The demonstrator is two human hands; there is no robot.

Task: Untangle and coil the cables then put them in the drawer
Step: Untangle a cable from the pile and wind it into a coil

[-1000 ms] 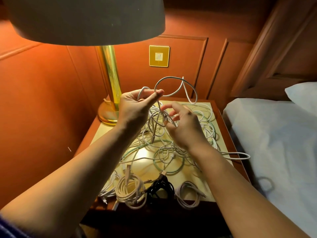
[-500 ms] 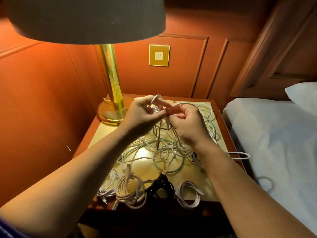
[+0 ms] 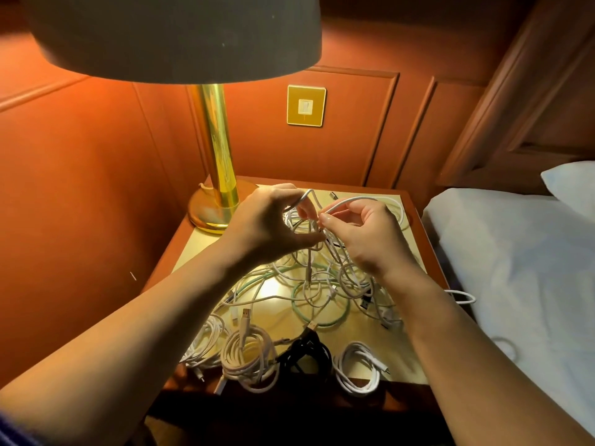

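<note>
A bed (image 3: 515, 268) lies to the right of the nightstand (image 3: 199, 239), where a lamp (image 3: 219, 175) stands beside a tangle of cables (image 3: 325, 284), four coiled bundles (image 3: 249, 362) along the near edge. Above the tangle, the left hand (image 3: 267, 223) and right hand (image 3: 363, 236) each pinch a white cable (image 3: 360, 199).

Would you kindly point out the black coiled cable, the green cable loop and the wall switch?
black coiled cable (image 3: 306, 350): head view, middle of the bundle.
green cable loop (image 3: 342, 318): head view, lower right arc.
wall switch (image 3: 306, 105): head view, plate centre.
</note>
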